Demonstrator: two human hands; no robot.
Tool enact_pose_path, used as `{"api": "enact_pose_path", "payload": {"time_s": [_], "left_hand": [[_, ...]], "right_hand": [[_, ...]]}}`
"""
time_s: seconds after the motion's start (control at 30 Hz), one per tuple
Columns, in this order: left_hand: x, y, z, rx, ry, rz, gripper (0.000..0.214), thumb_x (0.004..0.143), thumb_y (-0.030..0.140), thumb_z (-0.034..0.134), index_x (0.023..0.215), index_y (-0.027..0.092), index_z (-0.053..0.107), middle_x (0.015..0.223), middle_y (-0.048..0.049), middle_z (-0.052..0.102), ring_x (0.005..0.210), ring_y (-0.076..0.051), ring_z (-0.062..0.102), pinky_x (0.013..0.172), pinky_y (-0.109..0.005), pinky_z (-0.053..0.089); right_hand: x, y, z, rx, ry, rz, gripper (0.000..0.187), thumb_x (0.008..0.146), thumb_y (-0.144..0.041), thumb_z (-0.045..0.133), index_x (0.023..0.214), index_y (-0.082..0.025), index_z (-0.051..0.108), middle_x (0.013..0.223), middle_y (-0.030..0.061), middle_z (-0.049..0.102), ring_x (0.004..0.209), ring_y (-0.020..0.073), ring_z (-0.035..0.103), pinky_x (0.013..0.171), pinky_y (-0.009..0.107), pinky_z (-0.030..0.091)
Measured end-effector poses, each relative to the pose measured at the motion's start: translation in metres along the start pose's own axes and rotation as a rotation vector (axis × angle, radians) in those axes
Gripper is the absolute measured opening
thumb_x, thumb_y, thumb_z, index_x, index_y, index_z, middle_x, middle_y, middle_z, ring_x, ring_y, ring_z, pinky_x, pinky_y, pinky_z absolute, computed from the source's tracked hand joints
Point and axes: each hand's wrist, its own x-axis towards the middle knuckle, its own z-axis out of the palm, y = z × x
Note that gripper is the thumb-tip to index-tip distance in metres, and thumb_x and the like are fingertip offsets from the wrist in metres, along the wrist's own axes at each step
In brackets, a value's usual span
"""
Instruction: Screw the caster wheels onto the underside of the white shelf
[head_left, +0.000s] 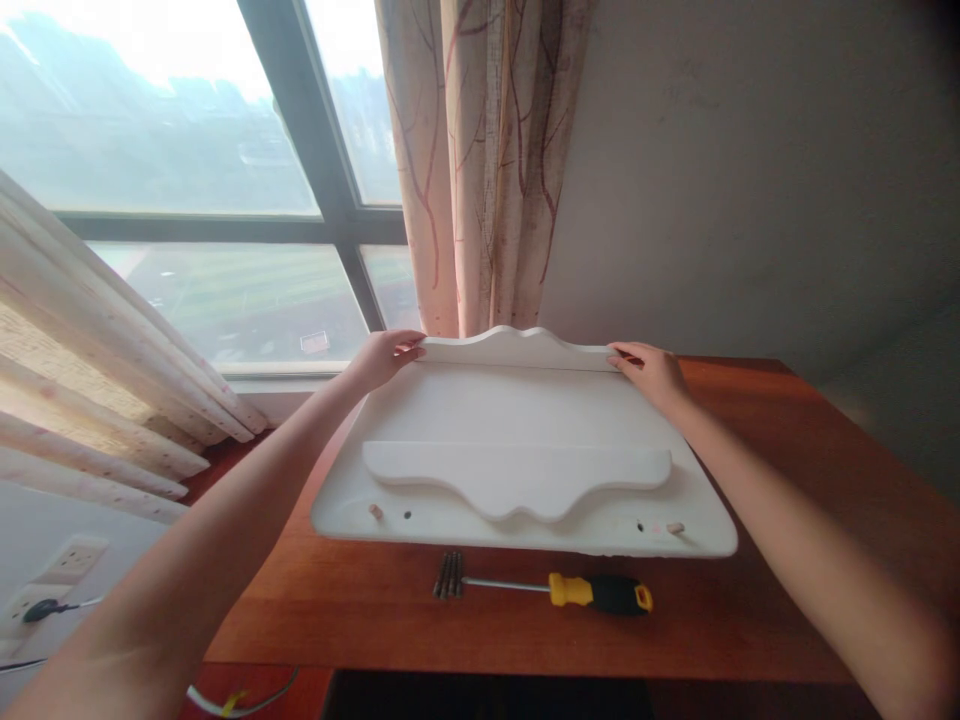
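A white wavy-edged board (517, 348) stands upright along the far edge of a large white panel (517, 405). My left hand (388, 358) pinches its left end, and my right hand (651, 372) pinches the right end, thumbs on the near side. Nearer to me, a second white wavy board (517, 478) lies flat on the panel with its curved edge towards me. Along the panel's near edge, a wooden dowel (376, 512) sticks up at the left and another dowel (676, 528) at the right, each beside a dark hole.
On the brown wooden table (525, 640), a yellow and black screwdriver (600, 592) lies in front of the panel. Several dark screws (448, 575) sit at its tip. Behind are a window (225, 290) and patterned curtains (487, 170); a grey wall (750, 180) rises at the right.
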Motion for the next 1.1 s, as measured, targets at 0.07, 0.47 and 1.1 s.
{"api": "enact_pose_path", "payload": {"time_s": [0.07,0.47,1.1], "left_hand": [[-0.002,0.000,0.002,0.012,0.003,0.007,0.064,0.078,0.069,0.062,0.110,0.015,0.075,0.105,-0.0140,0.077,0.092,-0.030,0.072,0.086,-0.040,0.055],[-0.035,0.027,-0.011,0.039,0.020,-0.004,0.060,0.083,0.057,0.059,0.127,0.016,0.065,0.127,-0.0162,0.070,0.111,-0.030,0.067,0.090,-0.043,0.056],[-0.178,0.083,-0.030,0.097,0.017,0.119,0.038,0.086,0.050,0.069,0.113,0.022,0.072,0.115,-0.0069,0.074,0.101,-0.024,0.069,0.093,-0.034,0.055]], "right_hand": [[-0.001,-0.001,0.001,-0.014,0.003,-0.009,0.032,0.090,-0.040,0.061,0.109,-0.021,0.077,0.113,0.0103,0.076,0.090,0.0258,0.072,0.084,0.040,0.057],[-0.019,-0.026,-0.023,-0.092,-0.043,0.031,0.033,0.086,-0.031,0.062,0.116,-0.020,0.073,0.115,0.0105,0.075,0.104,0.0281,0.071,0.093,0.043,0.054],[-0.152,-0.082,-0.084,-0.084,-0.160,-0.152,0.028,0.092,-0.044,0.066,0.113,-0.026,0.068,0.119,0.0070,0.069,0.112,0.0257,0.064,0.100,0.039,0.050]]}}
